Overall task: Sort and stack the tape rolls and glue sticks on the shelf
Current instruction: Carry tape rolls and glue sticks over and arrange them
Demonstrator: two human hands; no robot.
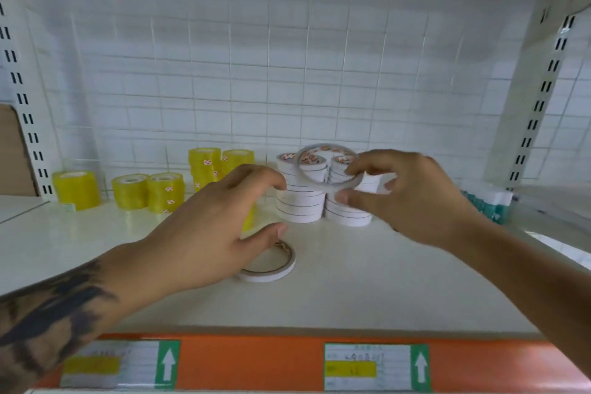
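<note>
White tape roll (329, 169) pinched in right hand (412, 198) fingers; left hand (204, 233) fingers spread.

Left hand (204, 227) reaching forward palm down, fingers (256, 174) loosely curled and spread, thumb stretched out low, tattooed left forearm entering from lower left, right hand (412, 195) raised, its fingers and thumb pinching a thin tape ring (319, 184), bare right forearm from lower right

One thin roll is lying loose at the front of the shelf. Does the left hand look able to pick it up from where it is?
Probably yes. The left hand hovers directly over the loose white tape roll, its thumb near the rim, holding nothing, and nothing lies between them.
</note>
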